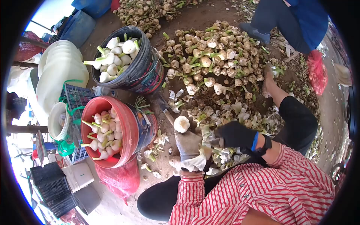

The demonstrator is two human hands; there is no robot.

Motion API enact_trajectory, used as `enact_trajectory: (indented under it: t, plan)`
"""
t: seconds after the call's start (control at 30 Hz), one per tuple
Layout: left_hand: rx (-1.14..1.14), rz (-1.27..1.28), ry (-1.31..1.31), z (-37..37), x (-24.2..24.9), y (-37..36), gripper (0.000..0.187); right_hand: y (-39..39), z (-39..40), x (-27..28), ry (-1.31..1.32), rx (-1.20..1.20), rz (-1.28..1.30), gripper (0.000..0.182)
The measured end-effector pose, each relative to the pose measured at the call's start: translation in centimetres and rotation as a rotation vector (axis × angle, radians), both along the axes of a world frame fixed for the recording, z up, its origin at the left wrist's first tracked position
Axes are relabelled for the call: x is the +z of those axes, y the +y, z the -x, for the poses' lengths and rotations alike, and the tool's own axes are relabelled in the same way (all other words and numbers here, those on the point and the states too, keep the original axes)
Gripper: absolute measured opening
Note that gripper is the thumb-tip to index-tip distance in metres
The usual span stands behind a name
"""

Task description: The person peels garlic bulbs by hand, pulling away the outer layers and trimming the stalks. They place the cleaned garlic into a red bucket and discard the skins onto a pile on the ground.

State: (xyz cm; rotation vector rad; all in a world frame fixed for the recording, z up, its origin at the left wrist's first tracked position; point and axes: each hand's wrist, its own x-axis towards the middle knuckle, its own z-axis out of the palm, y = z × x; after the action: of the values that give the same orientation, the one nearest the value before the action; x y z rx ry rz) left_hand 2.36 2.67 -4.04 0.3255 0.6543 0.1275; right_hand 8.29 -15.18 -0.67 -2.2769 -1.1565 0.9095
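My left hand, in a pale, soiled work glove, is closed around a white garlic bulb, whose round end faces up. A wooden handle with a flat grey blade lies beside that hand's fingers. My right hand wears a black glove with a blue cuff. Its fingers are curled, and a pale strip of garlic skin shows right at their tips; I cannot tell what is inside them. Another piece of papery skin hangs over the left glove's wrist. Beyond both hands spreads a heap of untrimmed garlic.
On the left stand a red bucket and a dark bucket, both holding cleaned garlic. A red mesh sack, black crates and white containers are nearby. Another person's leg is at upper right. Peelings litter the ground.
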Motion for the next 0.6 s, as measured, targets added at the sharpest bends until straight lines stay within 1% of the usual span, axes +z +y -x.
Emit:
enact_trajectory:
  t: [0.03,0.1,0.13,0.17,0.2,0.23,0.27,0.3,0.33,0.37,0.4,0.43,0.5,0.53,0.6]
  plan:
    - [-0.007,-0.046,0.01,0.2,0.3,0.2,0.033,-0.1,-0.9,-0.7,-0.002,-0.008,0.004,0.036]
    - [-0.02,-0.04,-0.07,1.0,-0.4,2.8,0.033,-1.0,-2.3,-2.0,0.099,-0.091,-0.156,0.033]
    - [0.126,-0.075,0.032,0.7,0.3,4.3,0.033,-1.3,-2.8,-3.9,0.096,-0.1,-0.152,0.033]
    - [0.274,-0.113,0.134,0.3,1.7,5.9,0.033,-1.6,-3.5,-6.6,-0.064,-0.175,-0.221,0.032]
    - [0.379,-0.205,-0.016,0.3,3.6,7.3,0.037,-1.5,-4.4,-8.4,-0.226,-0.245,-0.291,0.031]
    - [0.486,-0.297,-0.165,0.5,5.8,8.2,0.04,-0.6,-6.2,-8.9,-0.174,-0.359,-0.219,0.032]
    - [0.534,-0.274,-0.265,0.7,8.4,8.5,0.044,0.5,-8.4,-9.2,-0.119,-0.47,-0.146,0.033]
    - [0.582,-0.251,-0.365,0.9,9.9,8.7,0.047,1.2,-10.4,-10.3,-0.214,-0.507,-0.156,0.034]
    - [0.583,-0.226,-0.347,1.2,9.5,9.0,0.053,2.0,-12.4,-11.6,-0.311,-0.541,-0.168,0.036]
    - [0.591,-0.229,-0.349,1.1,8.1,9.1,0.053,3.2,-14.2,-13.9,-0.488,-0.646,-0.175,0.035]
    - [0.385,-0.235,-0.425,0.9,6.1,8.8,0.054,3.6,-15.6,-15.4,-0.564,-0.639,-0.168,0.034]
    - [0.178,-0.242,-0.499,0.5,4.9,8.0,0.055,4.1,-17.3,-17.6,-0.53,-0.625,-0.025,0.034]
    - [0.089,-0.48,0.003,-1.7,5.5,3.5,0.05,4.6,-18.9,-19.9,-0.536,-0.545,0.036,0.032]
    - [-0.035,-0.583,0.045,-2.2,4.9,2.4,0.049,4.5,-19.4,-21.2,-0.534,-0.546,-0.018,0.03]
    - [-0.269,-0.792,0.138,-2.7,3.7,1.2,0.048,4.5,-19.4,-21.7,-0.497,-0.589,-0.17,0.026]
